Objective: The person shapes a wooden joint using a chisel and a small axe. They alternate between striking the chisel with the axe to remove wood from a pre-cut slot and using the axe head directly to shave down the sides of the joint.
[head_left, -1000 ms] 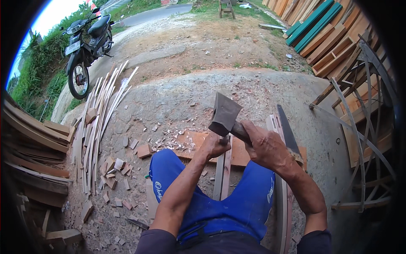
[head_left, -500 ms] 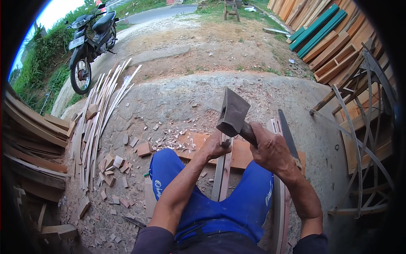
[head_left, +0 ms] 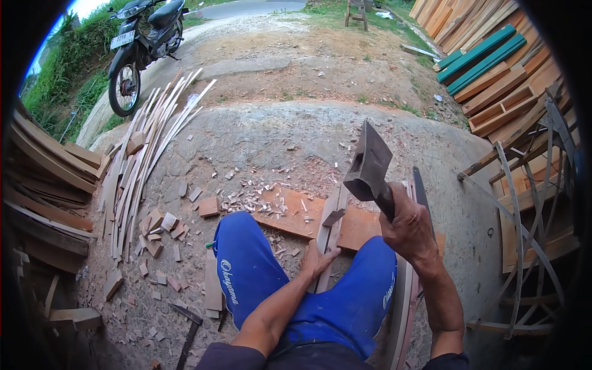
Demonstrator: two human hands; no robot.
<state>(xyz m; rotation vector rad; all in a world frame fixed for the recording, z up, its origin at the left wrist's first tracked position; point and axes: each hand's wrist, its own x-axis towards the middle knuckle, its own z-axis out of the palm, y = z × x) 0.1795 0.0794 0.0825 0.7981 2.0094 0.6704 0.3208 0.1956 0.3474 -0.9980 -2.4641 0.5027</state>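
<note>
Taking 12 o'clock as the top of the view, the right hand (head_left: 407, 225) sits at about 4 o'clock from the middle, its fingers closed right around the handle of a hatchet (head_left: 372, 163). The hatchet's head lies at 11 o'clock from that hand; its flared edge points between 12 and 1, and its handle runs toward 5 into the fist. In this view, the head is just beside the far end of a pale wooden strip (head_left: 335, 208), on its 3 o'clock side; how high above it, I cannot tell.

The left hand (head_left: 316, 260), near 5 o'clock, has its fingers curled about the strip's nearer part, thumb along the 3 o'clock side. The strip lies between the blue-trousered knees, its long axis running from just past 6 to just past 12. A step shows above the hand; whether that is one piece or two, I cannot tell.

Beyond the knees, an orange-brown board (head_left: 364, 227) crosses from about 9:30 to 3:30. A dark saw blade (head_left: 421, 185) stands at 3 o'clock, and small offcuts (head_left: 161, 231) lie scattered around 8.
</note>
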